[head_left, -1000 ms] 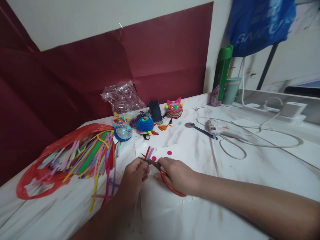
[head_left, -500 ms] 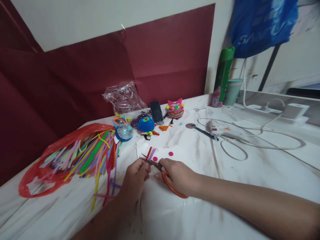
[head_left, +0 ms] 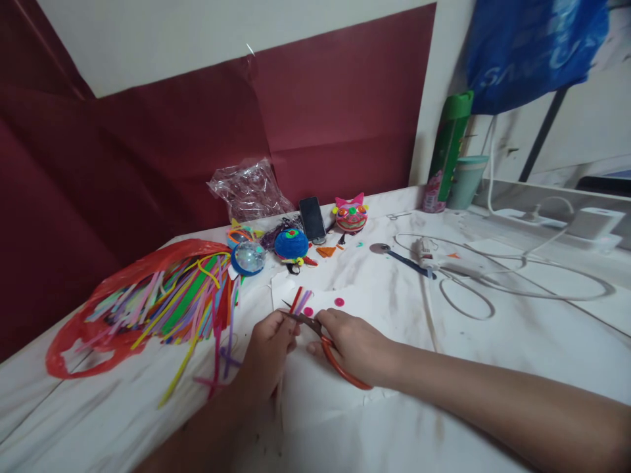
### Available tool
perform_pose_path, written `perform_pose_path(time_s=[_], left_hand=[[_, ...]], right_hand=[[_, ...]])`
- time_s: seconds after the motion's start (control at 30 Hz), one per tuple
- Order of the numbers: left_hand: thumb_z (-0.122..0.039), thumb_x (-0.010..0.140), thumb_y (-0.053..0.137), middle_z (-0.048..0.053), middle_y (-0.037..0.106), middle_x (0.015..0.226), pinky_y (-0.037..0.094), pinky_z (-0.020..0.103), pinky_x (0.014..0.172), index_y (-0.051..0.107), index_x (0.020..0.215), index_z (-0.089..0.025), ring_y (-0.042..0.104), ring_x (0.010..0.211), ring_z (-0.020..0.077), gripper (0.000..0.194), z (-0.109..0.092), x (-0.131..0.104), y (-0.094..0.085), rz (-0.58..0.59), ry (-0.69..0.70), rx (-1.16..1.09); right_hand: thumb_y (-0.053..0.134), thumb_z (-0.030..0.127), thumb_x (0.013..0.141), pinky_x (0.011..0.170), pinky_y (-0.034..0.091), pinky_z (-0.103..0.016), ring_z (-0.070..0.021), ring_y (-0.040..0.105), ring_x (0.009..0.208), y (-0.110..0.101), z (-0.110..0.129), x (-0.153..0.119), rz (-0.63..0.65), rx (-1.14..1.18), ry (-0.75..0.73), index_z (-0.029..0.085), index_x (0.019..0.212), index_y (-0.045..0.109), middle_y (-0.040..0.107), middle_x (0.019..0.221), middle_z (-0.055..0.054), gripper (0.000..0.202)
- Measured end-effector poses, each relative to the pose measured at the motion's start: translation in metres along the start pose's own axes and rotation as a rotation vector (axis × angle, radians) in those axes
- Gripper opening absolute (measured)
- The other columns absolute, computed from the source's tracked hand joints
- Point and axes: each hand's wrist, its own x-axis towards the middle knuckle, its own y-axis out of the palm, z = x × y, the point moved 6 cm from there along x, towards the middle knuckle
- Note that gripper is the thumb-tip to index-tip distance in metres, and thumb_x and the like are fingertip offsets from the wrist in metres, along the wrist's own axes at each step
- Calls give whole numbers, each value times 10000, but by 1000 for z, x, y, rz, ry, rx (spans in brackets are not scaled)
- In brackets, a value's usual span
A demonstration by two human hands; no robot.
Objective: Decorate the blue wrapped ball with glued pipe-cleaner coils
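Note:
My right hand (head_left: 352, 345) is closed around the orange handle of a pair of scissors (head_left: 340, 364). Its dark blades point left and lie across a small bunch of pipe cleaners (head_left: 300, 300) in red, white and purple. My left hand (head_left: 272, 341) pinches that bunch just below the blades, its tips sticking up past the fingers. Beneath both hands lies a white sheet of paper (head_left: 320, 387). Two pink discs (head_left: 339, 302) rest on the paper just beyond the scissors.
At left, a red plastic bag (head_left: 73, 358) holds many colored pipe cleaners (head_left: 182, 302). Behind stand a blue craft ball (head_left: 290, 245), a clear half-ball (head_left: 248, 257), a phone (head_left: 312, 219) and a pink cat-like figure (head_left: 351, 213). Cables (head_left: 493, 289) and a dark-handled tool (head_left: 407, 263) lie right.
The view has shifted slightly, so the background things sit a little further right. Both hands keep their hold; the yellow pipe cleaner by the bag's front lies at a different slant.

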Motion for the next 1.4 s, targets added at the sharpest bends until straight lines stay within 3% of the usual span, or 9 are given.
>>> perform_pose_path(time_s=[0.37, 0.8, 1.0, 1.4], left_hand=[[-320, 736, 517, -21, 494, 566, 288, 223, 477, 558, 654, -141, 376, 483, 79, 202, 0, 1, -1, 59, 62, 141], [-366, 693, 552, -5, 525, 613, 327, 225, 509, 572, 656, -141, 440, 538, 95, 229, 1, -1, 0, 36, -34, 118], [-362, 706, 564, -11, 512, 616, 287, 211, 496, 568, 669, -126, 407, 523, 74, 239, 12, 4, 1, 102, -26, 18], [-259, 693, 530, -7, 524, 617, 242, 213, 468, 608, 692, -113, 370, 487, 57, 166, 13, 8, 0, 150, -21, 17]], right_hand=[[460, 379, 855, 679, 428, -289, -200, 566, 757, 3, -3, 1, -36, 31, -18, 146, 973, 519, 585, 895, -104, 267], [417, 427, 864, 576, 369, -253, -168, 536, 631, 5, -5, 0, -19, 52, -42, 189, 860, 488, 579, 743, -43, 248], [401, 403, 874, 528, 329, -234, -147, 518, 570, 7, -7, 0, -44, 20, -34, 185, 848, 507, 581, 680, -34, 244], [394, 416, 876, 553, 344, -242, -165, 550, 627, 6, -9, 2, -26, -48, -52, 189, 869, 507, 600, 741, -43, 254]])
